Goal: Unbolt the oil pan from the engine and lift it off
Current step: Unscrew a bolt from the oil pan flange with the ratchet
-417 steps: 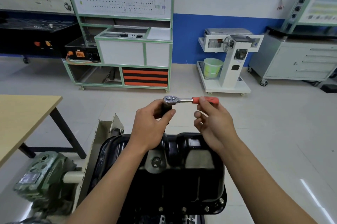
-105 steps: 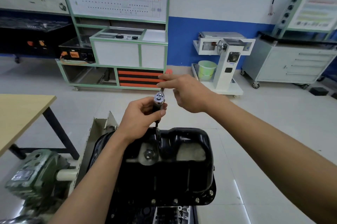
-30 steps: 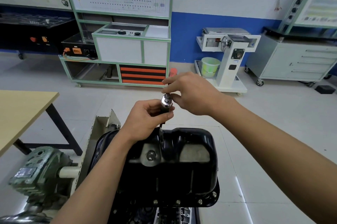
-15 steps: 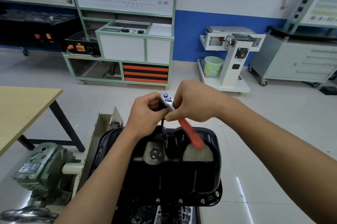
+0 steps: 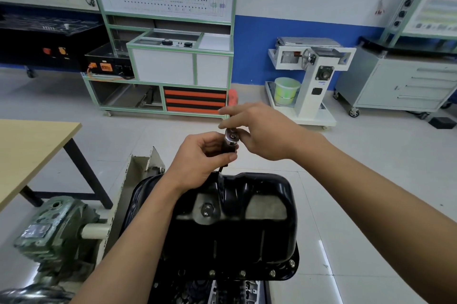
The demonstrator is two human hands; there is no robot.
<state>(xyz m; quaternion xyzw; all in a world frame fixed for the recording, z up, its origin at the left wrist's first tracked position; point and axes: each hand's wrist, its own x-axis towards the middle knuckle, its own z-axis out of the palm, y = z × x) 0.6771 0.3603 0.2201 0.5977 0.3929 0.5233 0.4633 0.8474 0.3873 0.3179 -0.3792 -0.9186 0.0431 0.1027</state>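
The black oil pan [image 5: 267,234] sits upside down on the engine, with several bolts along its near flange [image 5: 242,273]. A ratchet [image 5: 231,137] with a red handle [image 5: 232,97] stands on an extension bar [image 5: 220,169] that runs down behind the pan's far edge. My left hand [image 5: 200,160] grips the extension just under the ratchet head. My right hand [image 5: 259,130] holds the ratchet at its head and handle, fingers pointing left; the handle points away from me and is mostly hidden.
A grey-green gearbox [image 5: 54,232] and a cream stand plate [image 5: 131,180] are at the pan's left. A wooden table [image 5: 29,150] is further left. Training cabinets [image 5: 173,66], a white stand [image 5: 311,76] and a grey drawer cart [image 5: 400,81] line the back wall.
The ratchet handle swung from pointing toward me over the pan to pointing away toward the back wall. My right hand moved up with it; my left hand stayed on the extension.
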